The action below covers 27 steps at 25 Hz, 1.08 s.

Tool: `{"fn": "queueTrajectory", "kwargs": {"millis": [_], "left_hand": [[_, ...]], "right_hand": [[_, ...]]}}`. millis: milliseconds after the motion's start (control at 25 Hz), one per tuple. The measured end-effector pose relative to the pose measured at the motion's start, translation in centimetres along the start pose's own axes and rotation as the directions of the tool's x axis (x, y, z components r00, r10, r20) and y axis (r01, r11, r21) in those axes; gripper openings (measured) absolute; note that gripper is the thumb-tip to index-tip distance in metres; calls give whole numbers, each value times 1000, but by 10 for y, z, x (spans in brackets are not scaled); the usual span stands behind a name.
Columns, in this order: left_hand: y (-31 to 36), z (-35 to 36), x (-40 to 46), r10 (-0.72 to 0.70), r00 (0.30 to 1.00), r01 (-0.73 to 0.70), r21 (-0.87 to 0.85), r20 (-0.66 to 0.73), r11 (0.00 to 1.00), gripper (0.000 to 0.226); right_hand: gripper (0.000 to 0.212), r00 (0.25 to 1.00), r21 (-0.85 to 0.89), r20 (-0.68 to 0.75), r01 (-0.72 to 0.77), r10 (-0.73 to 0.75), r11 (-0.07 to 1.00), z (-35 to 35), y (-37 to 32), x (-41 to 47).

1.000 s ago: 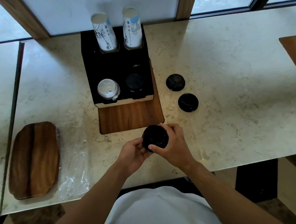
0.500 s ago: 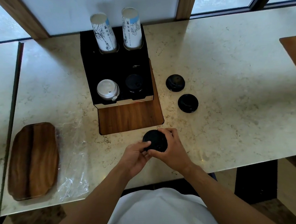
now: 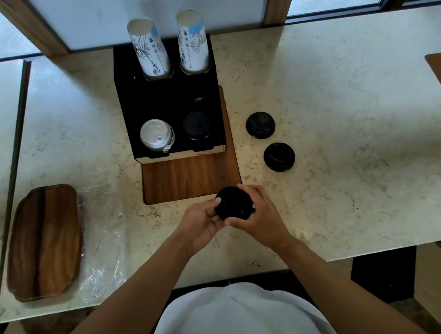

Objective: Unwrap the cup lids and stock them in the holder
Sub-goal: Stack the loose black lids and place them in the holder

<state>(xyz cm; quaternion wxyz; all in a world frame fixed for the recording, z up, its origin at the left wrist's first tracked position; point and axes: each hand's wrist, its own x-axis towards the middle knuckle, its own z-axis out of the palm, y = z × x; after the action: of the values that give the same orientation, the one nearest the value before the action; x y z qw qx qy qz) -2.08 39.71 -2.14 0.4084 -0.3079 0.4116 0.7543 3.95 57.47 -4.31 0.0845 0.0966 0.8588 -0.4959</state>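
I have my left hand (image 3: pixel 205 222) and right hand (image 3: pixel 259 216) both clamped on a black lid (image 3: pixel 233 203) just above the table (image 3: pixel 347 123), near the holder (image 3: pixel 166 105).

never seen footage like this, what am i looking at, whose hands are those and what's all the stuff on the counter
There is no machine here. A camera worn on a person's head looks down at their own two bare hands, so the arms come in from the bottom of the picture.

Both the left hand and the right hand have a grip on a stack of black lids, just above the marble counter.

Behind the hands stands a black holder on a wooden board. It has two stacks of paper cups at the back, white lids front left and black lids in its slot front right.

Right of it lie two more black lid stacks. At the left sit a wooden tray and crumpled clear wrap.
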Motion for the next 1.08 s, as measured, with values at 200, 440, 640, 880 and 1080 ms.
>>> {"fn": "queueTrajectory", "kwargs": {"millis": [200,440,640,880,1080], "left_hand": [[12,19,16,16,1000,-16,-26,-4,1000,29],[18,34,37,26,997,-25,14,-74,1000,25],[23,37,47,5,990,-6,-2,-140,1000,21],[26,34,55,-11,983,7,-21,-184,1000,34],[31,31,54,2,983,-1,1,-184,1000,33]], "right_hand": [[100,1000,3,17,-13,13,1000,-13,3,20],[99,992,70,99,-91,84,993,-41,19,44],[55,925,-256,-363,-217,114,942,-79,44,84],[59,967,-426,-183,-242,179,872,-94,58,114],[56,961,-172,-259,-143,96,975,-89,39,100]]}}
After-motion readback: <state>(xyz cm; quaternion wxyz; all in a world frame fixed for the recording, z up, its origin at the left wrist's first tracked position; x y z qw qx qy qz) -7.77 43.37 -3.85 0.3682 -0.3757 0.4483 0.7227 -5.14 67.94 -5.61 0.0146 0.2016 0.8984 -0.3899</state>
